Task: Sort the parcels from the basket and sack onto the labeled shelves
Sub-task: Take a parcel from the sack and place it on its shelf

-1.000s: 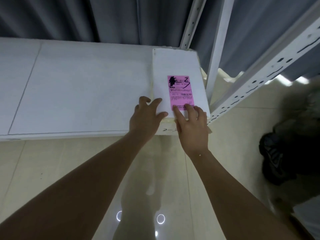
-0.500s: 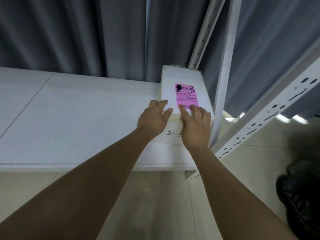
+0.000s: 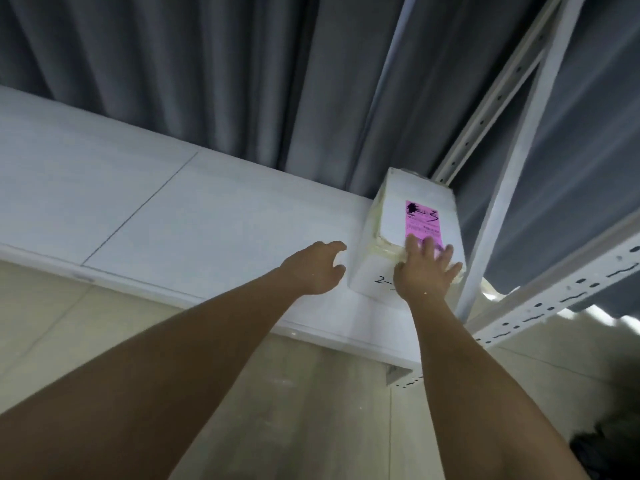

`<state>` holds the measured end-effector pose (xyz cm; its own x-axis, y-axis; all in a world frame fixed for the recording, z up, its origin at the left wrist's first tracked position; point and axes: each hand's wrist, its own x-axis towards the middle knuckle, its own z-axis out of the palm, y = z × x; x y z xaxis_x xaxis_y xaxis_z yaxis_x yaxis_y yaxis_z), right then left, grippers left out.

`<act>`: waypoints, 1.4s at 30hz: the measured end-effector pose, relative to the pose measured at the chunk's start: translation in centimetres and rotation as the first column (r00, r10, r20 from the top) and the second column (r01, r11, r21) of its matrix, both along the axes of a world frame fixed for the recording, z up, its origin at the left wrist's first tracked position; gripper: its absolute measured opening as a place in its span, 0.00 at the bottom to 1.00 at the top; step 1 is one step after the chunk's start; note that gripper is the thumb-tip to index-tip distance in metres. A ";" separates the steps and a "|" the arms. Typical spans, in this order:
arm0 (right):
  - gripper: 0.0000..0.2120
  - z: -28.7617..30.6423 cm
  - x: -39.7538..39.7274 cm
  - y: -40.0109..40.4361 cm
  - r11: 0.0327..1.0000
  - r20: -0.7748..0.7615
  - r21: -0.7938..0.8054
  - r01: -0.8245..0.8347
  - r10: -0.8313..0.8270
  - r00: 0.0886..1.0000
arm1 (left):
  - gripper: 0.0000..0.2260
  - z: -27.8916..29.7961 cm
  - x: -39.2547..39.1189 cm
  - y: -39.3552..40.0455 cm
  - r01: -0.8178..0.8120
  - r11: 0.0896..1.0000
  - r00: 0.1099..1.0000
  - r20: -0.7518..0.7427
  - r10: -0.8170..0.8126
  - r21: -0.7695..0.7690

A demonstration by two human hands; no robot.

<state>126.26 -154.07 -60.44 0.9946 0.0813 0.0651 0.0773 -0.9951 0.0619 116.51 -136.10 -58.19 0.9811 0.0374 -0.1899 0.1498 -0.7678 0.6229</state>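
Parcel (image 3: 391, 216), white, pink label (image 3: 421, 220) on top: lies at shelf's (image 3: 173, 216) right end. Right hand (image 3: 424, 271), at parcel's 6 o'clock, fingers straight on its near edge. Left hand (image 3: 317, 268), at 9 o'clock, loosely curled, holding nothing.

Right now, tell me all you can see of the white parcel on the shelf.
The parcel is a white box, its seams bound with pale tape. A pink label with black print lies on its top face, and "2-" is handwritten on its near side. It sits flat at the right end of the shelf, beside the upright post. The right hand presses its near top edge with spread fingers; the left hand hangs just clear.
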 end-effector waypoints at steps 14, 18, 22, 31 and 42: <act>0.22 -2.0 -18.4 27.2 0.530 0.130 0.336 -0.779 0.793 0.596 | 0.17 -0.1 -18.6 19.2 -0.614 0.782 0.784 -0.036 0.620 0.107; 0.18 -0.3 -24.1 33.7 0.378 0.102 0.322 -0.868 0.898 0.428 | 0.17 0.6 -26.6 23.0 -0.764 0.629 0.630 -0.044 0.775 0.143; 0.16 2.1 -31.1 37.8 0.232 0.050 0.351 -0.907 0.963 0.265 | 0.16 2.3 -35.4 25.2 -0.877 0.447 0.448 -0.038 0.893 0.177; 0.17 11.4 -46.3 46.6 -0.100 0.078 0.309 -0.946 0.994 -0.080 | 0.13 8.7 -51.3 29.5 -0.979 0.075 0.099 0.120 0.988 0.190; 0.22 17.1 -66.0 67.6 -0.115 -0.024 0.476 -0.872 0.989 -0.144 | 0.15 14.4 -71.3 46.4 -0.934 -0.073 -0.031 0.126 0.992 0.348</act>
<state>60.30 -86.51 -43.31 -0.1839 0.9803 0.0719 0.8856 0.1969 -0.4207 45.17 -89.71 -43.83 -0.1325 0.9904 -0.0393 0.9339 0.1380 0.3299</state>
